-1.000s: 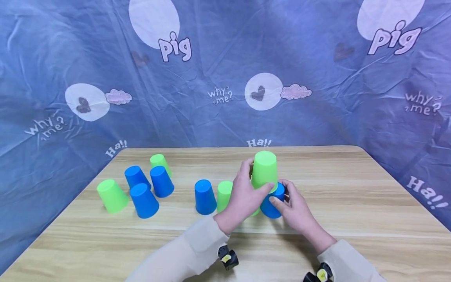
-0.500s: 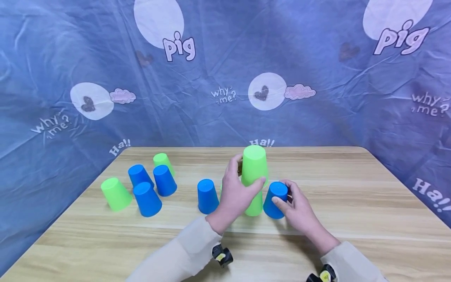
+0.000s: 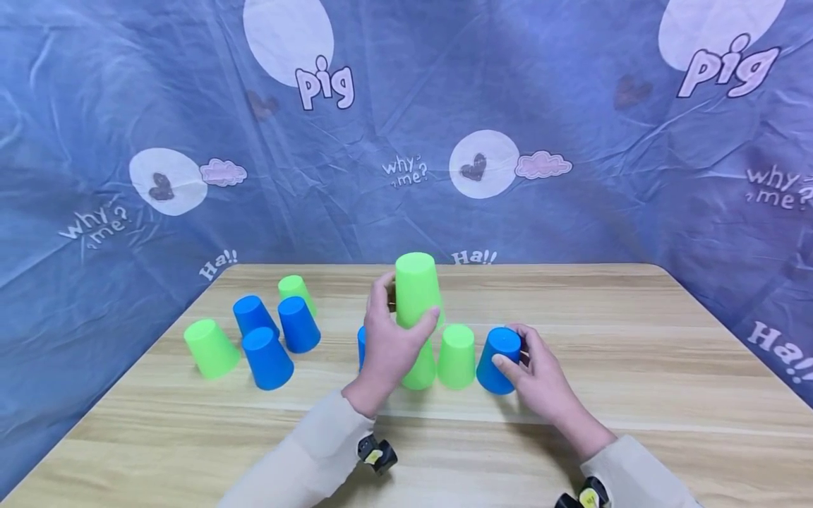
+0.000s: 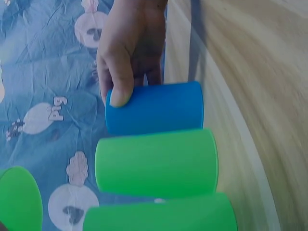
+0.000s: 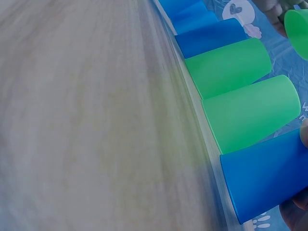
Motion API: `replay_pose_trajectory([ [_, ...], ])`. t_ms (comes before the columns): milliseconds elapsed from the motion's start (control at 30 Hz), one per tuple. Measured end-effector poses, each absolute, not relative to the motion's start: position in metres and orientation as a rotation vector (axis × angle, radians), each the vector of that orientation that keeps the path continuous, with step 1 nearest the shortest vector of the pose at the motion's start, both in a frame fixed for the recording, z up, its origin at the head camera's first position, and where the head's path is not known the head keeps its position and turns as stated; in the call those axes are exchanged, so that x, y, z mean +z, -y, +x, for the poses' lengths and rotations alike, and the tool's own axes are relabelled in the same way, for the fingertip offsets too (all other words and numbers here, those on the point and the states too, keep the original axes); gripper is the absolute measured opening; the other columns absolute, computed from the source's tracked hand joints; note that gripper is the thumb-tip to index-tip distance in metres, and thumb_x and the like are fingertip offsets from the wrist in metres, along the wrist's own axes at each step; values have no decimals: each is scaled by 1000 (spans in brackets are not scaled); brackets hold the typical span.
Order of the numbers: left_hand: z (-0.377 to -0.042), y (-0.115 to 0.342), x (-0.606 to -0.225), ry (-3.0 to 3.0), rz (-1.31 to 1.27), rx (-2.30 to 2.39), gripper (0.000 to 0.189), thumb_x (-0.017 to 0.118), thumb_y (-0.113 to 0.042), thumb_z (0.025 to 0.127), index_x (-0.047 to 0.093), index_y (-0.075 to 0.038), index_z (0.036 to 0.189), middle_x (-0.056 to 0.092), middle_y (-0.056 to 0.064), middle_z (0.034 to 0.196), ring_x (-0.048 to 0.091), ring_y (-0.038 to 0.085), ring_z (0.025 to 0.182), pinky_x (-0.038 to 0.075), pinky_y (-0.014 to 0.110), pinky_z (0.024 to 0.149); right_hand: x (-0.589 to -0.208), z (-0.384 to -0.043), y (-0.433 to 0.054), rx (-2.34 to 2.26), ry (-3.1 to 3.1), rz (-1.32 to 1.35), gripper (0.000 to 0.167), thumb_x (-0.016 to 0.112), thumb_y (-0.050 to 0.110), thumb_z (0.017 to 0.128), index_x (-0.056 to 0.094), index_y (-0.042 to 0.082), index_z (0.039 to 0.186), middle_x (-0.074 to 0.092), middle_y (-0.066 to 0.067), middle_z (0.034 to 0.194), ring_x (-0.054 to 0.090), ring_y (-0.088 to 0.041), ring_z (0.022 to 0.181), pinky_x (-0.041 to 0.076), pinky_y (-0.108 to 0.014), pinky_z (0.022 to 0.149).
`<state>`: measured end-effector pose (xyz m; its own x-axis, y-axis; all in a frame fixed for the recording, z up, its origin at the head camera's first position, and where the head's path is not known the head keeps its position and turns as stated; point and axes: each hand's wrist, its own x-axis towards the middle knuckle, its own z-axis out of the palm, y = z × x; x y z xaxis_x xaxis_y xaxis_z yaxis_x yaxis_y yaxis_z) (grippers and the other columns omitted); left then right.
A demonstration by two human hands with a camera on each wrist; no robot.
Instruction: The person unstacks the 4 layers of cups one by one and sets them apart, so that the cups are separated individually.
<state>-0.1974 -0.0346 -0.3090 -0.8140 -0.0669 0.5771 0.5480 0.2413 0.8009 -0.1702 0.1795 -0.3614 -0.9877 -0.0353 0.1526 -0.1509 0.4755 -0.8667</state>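
Note:
My left hand (image 3: pixel 395 340) holds an upside-down green cup (image 3: pixel 417 289) in the air, thumb on its near side and fingers behind. Below it, overlapped by the hand in the head view, a green cup (image 3: pixel 420 368) stands mouth down on the table. A second green cup (image 3: pixel 456 357) stands right beside that one. At the row's right end my right hand (image 3: pixel 540 374) grips a blue cup (image 3: pixel 498 360) that stands mouth down. The row's left blue cup (image 5: pixel 211 38) is mostly hidden behind my left hand in the head view.
On the left of the wooden table (image 3: pixel 159 437), three blue cups (image 3: pixel 267 358) stand close together, with a green cup (image 3: pixel 212 349) to their left and another green cup (image 3: pixel 296 293) behind. A blue printed cloth (image 3: pixel 406 127) hangs behind the table.
My left hand has carried the green cup leftward, from near the right blue cup to above the left green cup. The right hand stays on its blue cup; the two green cups of the row now show.

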Motion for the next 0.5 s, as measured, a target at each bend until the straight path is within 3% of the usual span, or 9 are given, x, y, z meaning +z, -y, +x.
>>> replay_pose_trajectory([
  [500, -209, 76, -314, 1949, -310, -1595, 56, 71, -14, 79, 42, -9, 126, 52, 12, 109, 50, 24, 92, 43, 37, 76, -362, -170, -180, 1534, 2609, 159, 54, 55, 20, 93, 29, 0, 135, 39, -24, 136, 36, -43, 127, 31, -58, 102],
])
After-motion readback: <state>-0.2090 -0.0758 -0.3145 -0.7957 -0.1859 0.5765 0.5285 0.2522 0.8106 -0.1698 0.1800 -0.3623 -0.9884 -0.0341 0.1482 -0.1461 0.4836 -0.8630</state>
